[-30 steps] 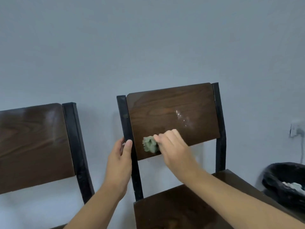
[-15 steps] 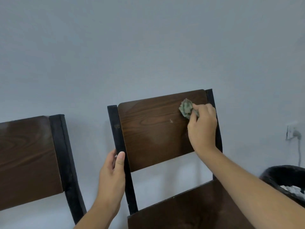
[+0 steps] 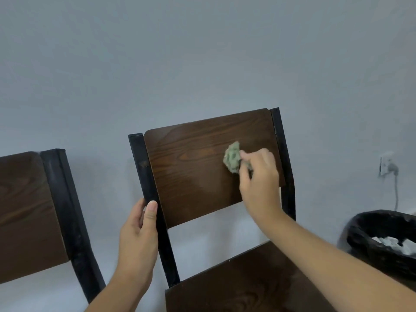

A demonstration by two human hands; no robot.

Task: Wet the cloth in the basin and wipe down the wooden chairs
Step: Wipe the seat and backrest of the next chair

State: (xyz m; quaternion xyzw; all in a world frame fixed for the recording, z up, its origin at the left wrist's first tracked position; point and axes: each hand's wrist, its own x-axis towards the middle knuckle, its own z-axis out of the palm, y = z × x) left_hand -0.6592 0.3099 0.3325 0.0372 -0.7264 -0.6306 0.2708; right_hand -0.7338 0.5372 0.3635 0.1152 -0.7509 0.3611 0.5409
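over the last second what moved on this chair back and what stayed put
The right hand swept the cloth from the backrest's lower left to its upper right, then slightly back down. The left hand kept its grip on the black post.

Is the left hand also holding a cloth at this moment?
No, the left hand grips only the black frame post of the chair, while the cloth is in the right hand.
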